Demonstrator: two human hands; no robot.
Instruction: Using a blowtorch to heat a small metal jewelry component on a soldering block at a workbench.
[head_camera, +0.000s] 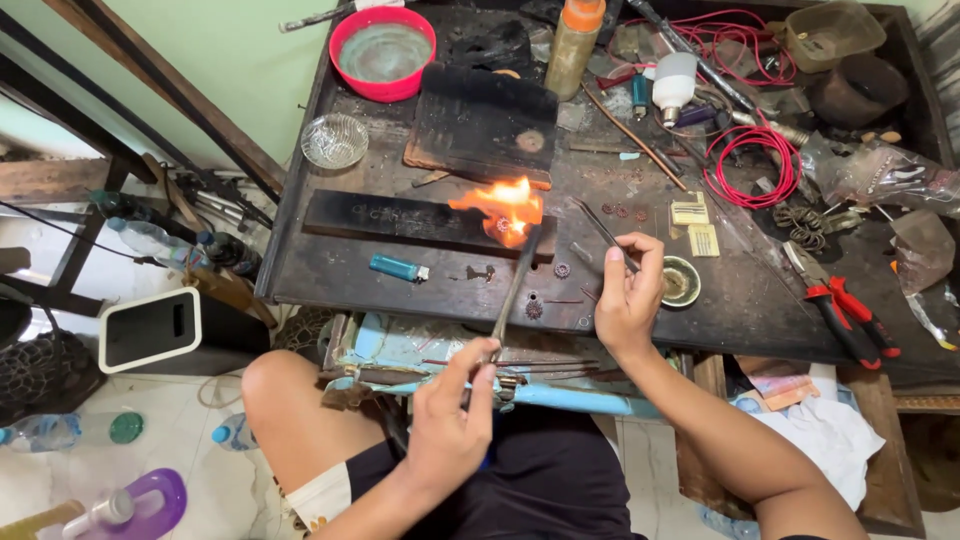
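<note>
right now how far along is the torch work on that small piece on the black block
Midway. Done-looking: a few small rings lie on the bench. In hand: the left hand aims the torch, its flame on a piece on the dark block; the right hand holds tweezers nearby. Left: heating not finished.

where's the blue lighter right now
In the head view, the blue lighter lies on the dark workbench near its front left edge, just below the long dark block and left of the flame.

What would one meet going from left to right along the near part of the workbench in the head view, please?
Blue lighter → torch flame → right hand with tweezers → small round dish → red-handled pliers.
</note>
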